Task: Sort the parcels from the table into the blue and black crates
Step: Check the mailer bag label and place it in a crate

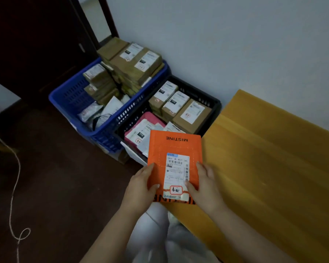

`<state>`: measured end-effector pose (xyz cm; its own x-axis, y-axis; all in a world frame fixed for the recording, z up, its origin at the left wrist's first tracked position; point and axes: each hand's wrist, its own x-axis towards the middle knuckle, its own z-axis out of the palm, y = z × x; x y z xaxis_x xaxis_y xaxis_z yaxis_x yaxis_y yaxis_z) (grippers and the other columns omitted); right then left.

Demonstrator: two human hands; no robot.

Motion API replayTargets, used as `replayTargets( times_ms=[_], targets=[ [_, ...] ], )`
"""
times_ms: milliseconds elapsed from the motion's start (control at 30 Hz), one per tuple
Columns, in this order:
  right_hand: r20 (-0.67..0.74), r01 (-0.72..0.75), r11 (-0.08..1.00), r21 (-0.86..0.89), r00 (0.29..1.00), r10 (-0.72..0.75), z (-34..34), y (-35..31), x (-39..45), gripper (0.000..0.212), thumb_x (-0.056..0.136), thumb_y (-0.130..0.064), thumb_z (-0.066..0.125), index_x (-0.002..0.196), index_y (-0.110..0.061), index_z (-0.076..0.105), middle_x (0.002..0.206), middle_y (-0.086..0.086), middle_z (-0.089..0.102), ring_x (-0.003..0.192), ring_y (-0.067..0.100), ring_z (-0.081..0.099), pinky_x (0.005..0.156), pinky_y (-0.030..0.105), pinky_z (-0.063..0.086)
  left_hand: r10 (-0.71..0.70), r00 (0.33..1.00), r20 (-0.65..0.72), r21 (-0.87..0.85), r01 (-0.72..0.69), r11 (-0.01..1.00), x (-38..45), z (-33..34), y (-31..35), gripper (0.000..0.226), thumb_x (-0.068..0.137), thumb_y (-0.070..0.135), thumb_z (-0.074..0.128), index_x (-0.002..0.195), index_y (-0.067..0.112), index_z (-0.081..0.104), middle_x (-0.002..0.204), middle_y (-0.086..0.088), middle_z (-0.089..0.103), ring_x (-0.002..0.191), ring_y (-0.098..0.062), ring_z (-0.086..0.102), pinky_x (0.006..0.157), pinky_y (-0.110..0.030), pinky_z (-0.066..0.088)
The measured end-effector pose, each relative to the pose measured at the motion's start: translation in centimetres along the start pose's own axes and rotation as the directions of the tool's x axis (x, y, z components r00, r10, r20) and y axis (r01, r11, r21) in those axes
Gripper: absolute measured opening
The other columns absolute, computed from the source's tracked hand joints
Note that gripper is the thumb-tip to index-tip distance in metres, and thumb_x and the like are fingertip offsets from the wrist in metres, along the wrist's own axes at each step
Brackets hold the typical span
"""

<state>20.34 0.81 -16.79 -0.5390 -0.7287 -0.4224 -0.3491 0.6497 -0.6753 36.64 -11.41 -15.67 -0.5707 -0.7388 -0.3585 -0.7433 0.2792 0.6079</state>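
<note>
Both your left hand (pixel 143 182) and right hand (pixel 202 184) grip the orange parcel (pixel 174 149), apparently the last, with both full crates just beyond them.

Orange parcel (pixel 174 149) label print too blurred; fingers (pixel 187 184) hide lower edges; table (pixel 273 158) cropped right.
</note>
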Motion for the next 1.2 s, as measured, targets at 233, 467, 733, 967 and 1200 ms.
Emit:
replayTargets(
  times_ms=[233, 467, 733, 967, 1200],
  targets=[
    [0.032, -0.036, 0.998, -0.058, 0.999, 0.038, 2.3, -3.0, 5.5, 0.08, 0.094, -0.031, 0.06, 0.155, -0.023, 0.01, 0.162, -0.003, -0.011, 0.149, 0.019, 0.011, 0.114, 0.03, 0.026, -0.027, 0.995, 0.099, 0.084, 0.019, 0.996, 7.6, -2.7, -2.2, 0.076, 0.086, 0.022, 0.07, 0.151, 0.021, 0.031, 0.155, -0.004, 0.033, 0.14, -0.022, 0.033, 0.115, -0.036, 0.03],
    [0.051, -0.149, 0.988, -0.044, 0.987, 0.152, 5.2, -6.2, 12.9, 0.087, 0.091, -0.033, 0.065, 0.155, -0.024, 0.007, 0.161, -0.005, -0.016, 0.148, 0.019, 0.013, 0.116, 0.034, 0.027, 0.008, 0.97, 0.245, 0.176, -0.053, 0.983, 17.8, -6.1, -5.1, 0.079, 0.086, 0.027, 0.07, 0.152, 0.024, 0.026, 0.155, -0.004, 0.029, 0.142, -0.021, 0.028, 0.117, -0.037, 0.029],
    [0.049, -0.29, 0.957, 0.006, 0.956, 0.29, 11.4, -11.0, 21.8, 0.083, 0.092, -0.031, 0.064, 0.154, -0.023, 0.009, 0.162, 0.0, -0.013, 0.148, 0.02, 0.017, 0.113, 0.033, 0.032, -0.002, 0.906, 0.423, 0.302, -0.139, 0.943, 29.4, -10.3, -10.1, 0.078, 0.09, 0.026, 0.066, 0.154, 0.025, 0.021, 0.157, -0.003, 0.023, 0.142, -0.022, 0.026, 0.115, -0.039, 0.031],
    [0.046, -0.394, 0.919, 0.027, 0.919, 0.393, 16.6, -11.4, 27.0, 0.078, 0.09, -0.026, 0.066, 0.152, -0.025, 0.019, 0.163, 0.005, -0.004, 0.144, 0.025, 0.027, 0.112, 0.036, 0.035, -0.01, 0.852, 0.523, 0.324, -0.188, 0.927, 35.4, -9.8, -13.3, 0.074, 0.092, 0.02, 0.064, 0.153, 0.022, 0.023, 0.156, -0.009, 0.024, 0.139, -0.026, 0.031, 0.113, -0.037, 0.032],
    [0.042, -0.414, 0.91, 0.031, 0.91, 0.412, 16.5, -11.8, 27.8, 0.066, 0.086, -0.03, 0.068, 0.143, -0.023, 0.036, 0.156, 0.003, 0.021, 0.131, 0.026, 0.042, 0.105, 0.04, 0.043, 0.025, 0.819, 0.574, 0.296, -0.236, 0.925, 36.2, -10.2, -13.1, 0.057, 0.095, 0.016, 0.056, 0.148, 0.02, 0.036, 0.158, -0.008, 0.021, 0.139, -0.029, 0.028, 0.113, -0.038, 0.031]
  ],
)
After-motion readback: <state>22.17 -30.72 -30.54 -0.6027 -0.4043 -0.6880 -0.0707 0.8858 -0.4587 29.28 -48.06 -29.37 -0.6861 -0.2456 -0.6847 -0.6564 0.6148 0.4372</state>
